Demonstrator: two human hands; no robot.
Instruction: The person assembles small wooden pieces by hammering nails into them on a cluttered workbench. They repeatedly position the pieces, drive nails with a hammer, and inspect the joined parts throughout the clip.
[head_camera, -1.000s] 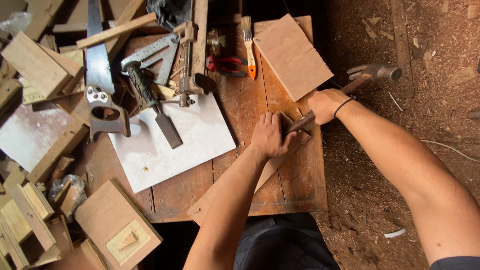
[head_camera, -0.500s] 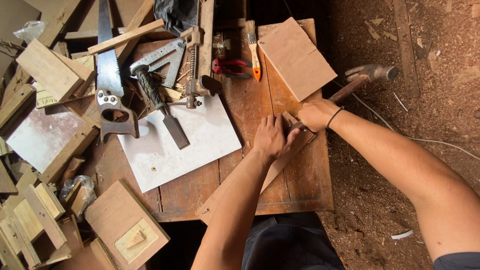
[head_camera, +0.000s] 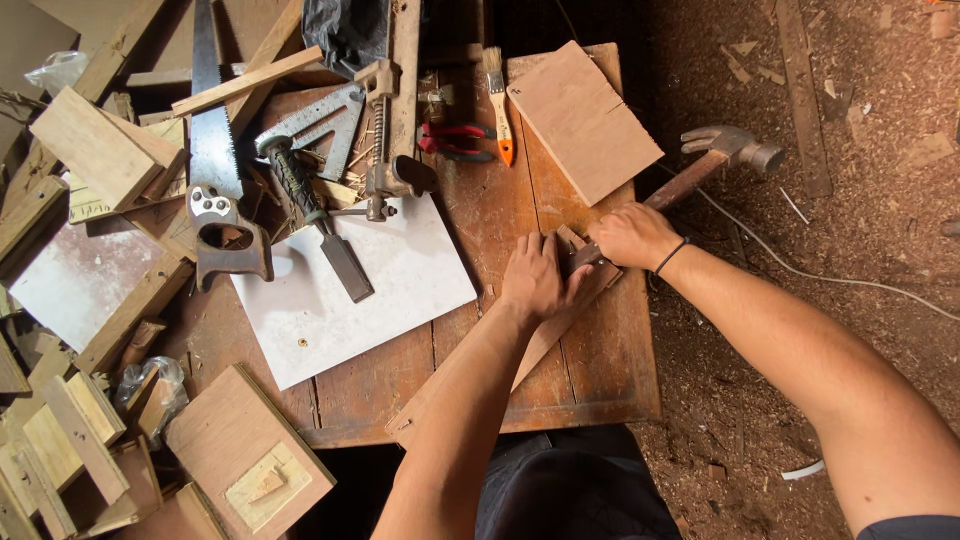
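right hand (head_camera: 632, 236) grips hammer (head_camera: 722, 155) overhanging bench edge (head_camera: 642, 300).

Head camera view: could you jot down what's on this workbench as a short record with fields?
Place: wooden workbench, sawdust floor around it
Left hand: flat on a long wooden strip
Right hand: grips the hammer, its head out past the bench edge
White board: chisel lying across it
Also there: handsaw, paintbrush, red pliers, brown panel
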